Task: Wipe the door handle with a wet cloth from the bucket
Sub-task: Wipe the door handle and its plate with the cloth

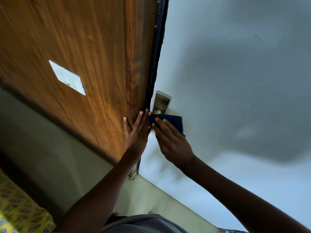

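Observation:
A metal door handle plate [161, 102] is fixed on the pale blue door [235, 81], close to its dark edge. A dark blue cloth [170, 121] covers the lever below the plate, so the lever itself is mostly hidden. My right hand [171, 142] presses that cloth against the handle with its fingers spread over it. My left hand [137, 130] lies flat, fingers apart, on the brown wooden panel [75, 56] beside the door's edge and holds nothing. No bucket is in view.
A white switch plate [67, 77] sits on the wooden panel at the left. Pale floor tiles [50, 157] run below. A yellow patterned fabric [18, 211] lies at the bottom left corner. The black door edge strip [158, 47] separates panel and door.

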